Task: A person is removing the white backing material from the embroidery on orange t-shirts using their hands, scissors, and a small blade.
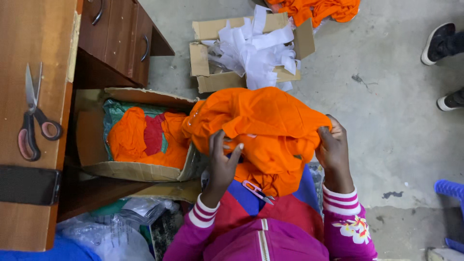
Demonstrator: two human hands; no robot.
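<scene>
At frame centre, the crumpled bright orange fabric garment (261,130) stretches left-to-right between both hands, left hand (223,164) pinching its lower-left fold, right hand (332,147) clenched on its right edge, equally near.

A single head-worn camera looks almost straight down, close over the person's lap. The orange cloth (263,128) fills the centre, with the tabletop (34,121) at its left and the concrete floor (396,125) at its right

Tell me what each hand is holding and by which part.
Both hold the bunched orange garment: the left hand pinches its lower left folds, and the right hand has its grip on the right edge.
</scene>
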